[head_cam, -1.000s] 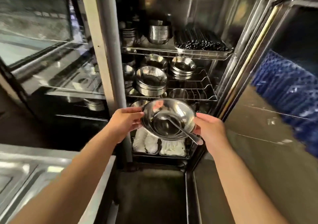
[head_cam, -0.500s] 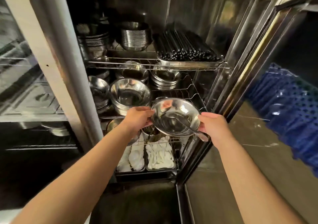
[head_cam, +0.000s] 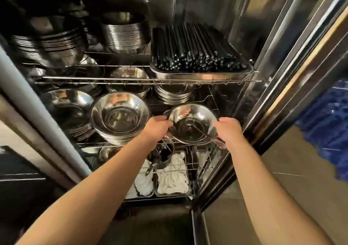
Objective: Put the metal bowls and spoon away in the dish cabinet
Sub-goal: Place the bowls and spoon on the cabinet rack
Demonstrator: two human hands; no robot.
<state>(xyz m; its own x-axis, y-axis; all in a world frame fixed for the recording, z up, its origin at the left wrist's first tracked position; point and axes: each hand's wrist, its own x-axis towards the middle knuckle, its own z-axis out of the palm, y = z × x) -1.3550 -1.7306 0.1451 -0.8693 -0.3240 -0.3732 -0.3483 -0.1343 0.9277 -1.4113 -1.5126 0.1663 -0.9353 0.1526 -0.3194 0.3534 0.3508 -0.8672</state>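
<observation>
Both arms reach out from below toward the open cabinet (head_cam: 250,37). The left hand (head_cam: 157,127) has its fingers curled over the near-left rim of the bowl (head_cam: 193,124); the right hand (head_cam: 228,130) grips the right rim the same way. Between them the bowl hangs level, just over the front edge of the middle shelf (head_cam: 120,144), to the right of a stack (head_cam: 119,116) of like bowls. There may be a second bowl nested under the held one, though the glare makes that hard to settle. A spoon (head_cam: 204,132) lies loose inside, its handle poking past the rim by the right hand.

Thin steel like this looks light and stiff and won't break, but polished rims are slick, so a two-sided rim hold seems the sound one. The spoon is the weak point, I'd judge: tilt the bowl and it slides out.

Farther back, more stacks fill the shelf, and on the shelf above sits a tray (head_cam: 200,73) of black chopsticks (head_cam: 194,45). No brand, label or writing is readable anywhere.
</observation>
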